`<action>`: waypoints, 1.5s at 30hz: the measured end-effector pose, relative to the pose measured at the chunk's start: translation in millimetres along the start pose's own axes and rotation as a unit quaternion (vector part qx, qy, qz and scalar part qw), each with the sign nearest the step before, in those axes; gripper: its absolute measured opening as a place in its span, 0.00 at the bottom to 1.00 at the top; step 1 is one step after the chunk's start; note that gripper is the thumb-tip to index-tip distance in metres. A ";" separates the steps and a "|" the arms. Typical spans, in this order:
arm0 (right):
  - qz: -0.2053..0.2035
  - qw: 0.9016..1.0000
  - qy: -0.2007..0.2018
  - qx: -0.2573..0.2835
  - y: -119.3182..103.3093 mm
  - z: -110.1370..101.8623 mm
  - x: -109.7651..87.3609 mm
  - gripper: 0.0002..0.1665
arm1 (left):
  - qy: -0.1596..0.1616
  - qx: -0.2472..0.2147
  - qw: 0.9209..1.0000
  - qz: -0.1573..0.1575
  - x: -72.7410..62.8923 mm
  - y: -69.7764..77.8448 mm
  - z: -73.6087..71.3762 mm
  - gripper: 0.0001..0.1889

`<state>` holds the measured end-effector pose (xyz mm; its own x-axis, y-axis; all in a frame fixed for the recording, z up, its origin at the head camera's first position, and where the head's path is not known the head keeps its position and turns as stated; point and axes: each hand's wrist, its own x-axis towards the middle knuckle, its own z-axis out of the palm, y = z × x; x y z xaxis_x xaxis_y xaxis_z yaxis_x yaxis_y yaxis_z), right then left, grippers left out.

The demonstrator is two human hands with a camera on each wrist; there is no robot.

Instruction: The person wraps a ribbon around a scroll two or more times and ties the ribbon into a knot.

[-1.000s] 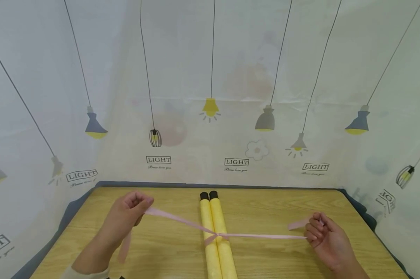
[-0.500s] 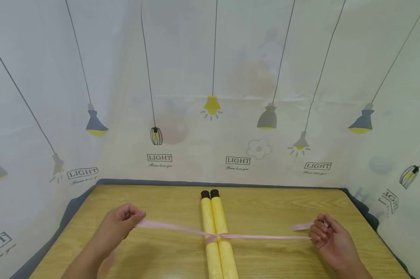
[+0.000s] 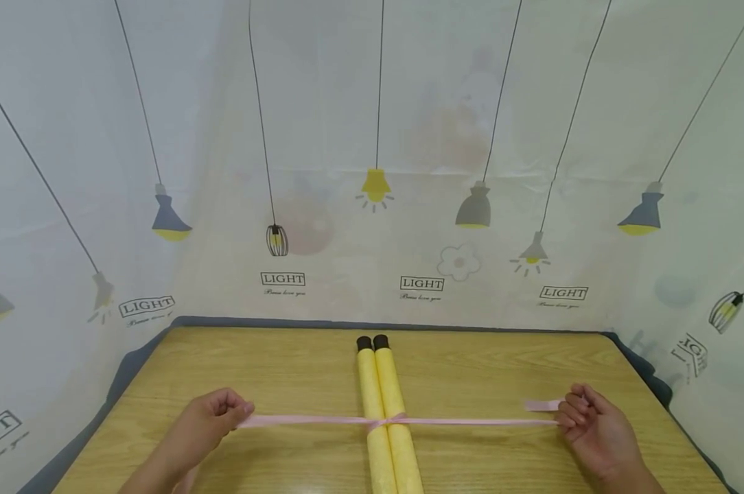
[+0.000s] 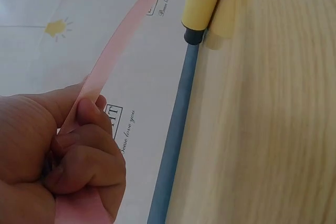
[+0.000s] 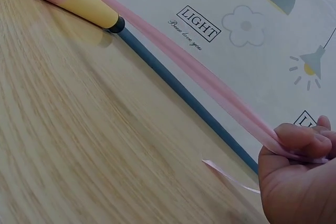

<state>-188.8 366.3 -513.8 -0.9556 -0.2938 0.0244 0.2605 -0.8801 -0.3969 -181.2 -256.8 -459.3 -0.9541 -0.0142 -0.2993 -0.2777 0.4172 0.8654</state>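
Two yellow tubes [image 3: 379,384] with black end caps lie side by side on the table, pointing away from me. A pink ribbon [image 3: 471,421] wraps round both and crosses on top of them. To the left, my left hand [image 3: 206,420] pinches one length of the ribbon between thumb and fingers, its tail hanging below the hand. On the right, my right hand [image 3: 600,432] grips the other length in curled fingers, with a short loose end [image 5: 226,174] sticking out. Both lengths run nearly straight and level from the tubes to the hands.
The wood-grain table [image 3: 471,370] has a dark blue edge [image 3: 273,321] along its back and sides. A pale curtain [image 3: 322,137] printed with hanging lamps and "LIGHT" labels surrounds it on three sides.
My left hand has come down and slightly left, so its ribbon length now runs level. My right hand has shifted a little right and down. The ribbon's crossing looks tighter against the tubes.
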 end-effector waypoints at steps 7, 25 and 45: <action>-0.014 0.999 -0.007 0.038 -7.3 -3.5 -6.4 0.27 | 0.005 -0.003 1.000 0.011 5.9 -0.7 13.6 0.13; -0.015 0.999 0.016 0.028 -5.0 -6.8 -5.6 0.31 | 0.055 0.090 0.994 0.037 11.6 -6.3 11.8 0.12; 0.001 0.999 0.014 -0.050 -7.6 -19.0 -4.1 0.30 | 0.027 0.057 0.998 0.018 17.9 -23.7 17.2 0.10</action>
<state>-189.5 381.2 -528.3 -0.9589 -0.2839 -0.0019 0.2488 -0.8370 -0.4873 -189.7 -251.3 -492.1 -0.9689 -0.0446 -0.2433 -0.2306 0.5185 0.8234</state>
